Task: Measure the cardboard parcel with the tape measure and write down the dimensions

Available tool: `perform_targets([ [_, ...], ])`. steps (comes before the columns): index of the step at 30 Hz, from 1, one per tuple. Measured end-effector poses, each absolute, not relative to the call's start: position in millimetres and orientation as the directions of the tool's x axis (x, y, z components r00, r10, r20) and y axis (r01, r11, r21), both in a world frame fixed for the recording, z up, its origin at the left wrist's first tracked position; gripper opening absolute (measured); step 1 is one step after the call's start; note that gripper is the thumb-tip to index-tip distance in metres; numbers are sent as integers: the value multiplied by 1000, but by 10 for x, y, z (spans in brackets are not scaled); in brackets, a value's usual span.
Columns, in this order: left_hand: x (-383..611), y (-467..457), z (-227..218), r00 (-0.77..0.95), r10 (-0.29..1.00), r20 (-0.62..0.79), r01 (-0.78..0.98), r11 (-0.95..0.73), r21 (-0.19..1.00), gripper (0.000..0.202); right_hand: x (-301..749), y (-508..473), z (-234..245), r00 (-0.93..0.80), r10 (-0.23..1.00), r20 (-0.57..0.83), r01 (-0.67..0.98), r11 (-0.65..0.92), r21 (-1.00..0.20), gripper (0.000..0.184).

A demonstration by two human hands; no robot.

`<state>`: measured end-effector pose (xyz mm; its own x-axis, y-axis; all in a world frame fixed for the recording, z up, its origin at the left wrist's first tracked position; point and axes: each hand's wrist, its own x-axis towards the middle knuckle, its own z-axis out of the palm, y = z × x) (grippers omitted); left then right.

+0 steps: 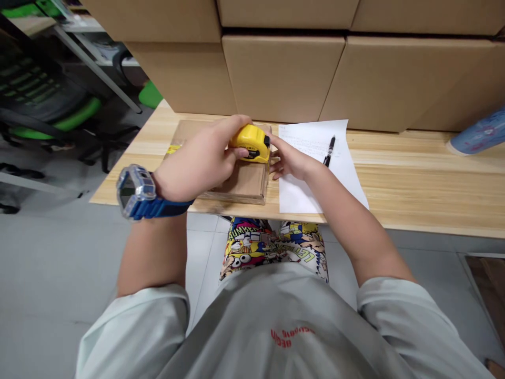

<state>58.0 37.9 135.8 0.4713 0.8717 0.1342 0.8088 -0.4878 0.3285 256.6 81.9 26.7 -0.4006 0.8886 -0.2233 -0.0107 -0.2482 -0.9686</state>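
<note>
A yellow tape measure [252, 141] with black parts is gripped in my left hand [205, 155], thumb along its near side and fingers over the top. It is held over a flat cardboard box [252, 181] wrapped in clear tape, near that box's right end. My right hand [290, 160] is at the same end, its fingers apart. One fingertip reaches the black front of the tape measure, while the other fingers are beside the box's edge. Whether any blade is pulled out is hidden. A sheet of paper [331, 195] with faint writing lies partly under my right forearm.
A black pen [330, 151] rests on the paper. Large cardboard boxes [282, 79] are stacked along the back of the wooden table [426, 184]. A blue patterned cylinder [481, 131] is at the far right. Office chairs [51, 105] with green seats stand to the left.
</note>
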Motion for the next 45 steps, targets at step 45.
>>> perform_targets([
  [45, -553, 395, 1234, 209, 954, 216, 950, -251, 188, 79, 2586, 730, 462, -432, 835, -341, -1, -379, -926, 73],
])
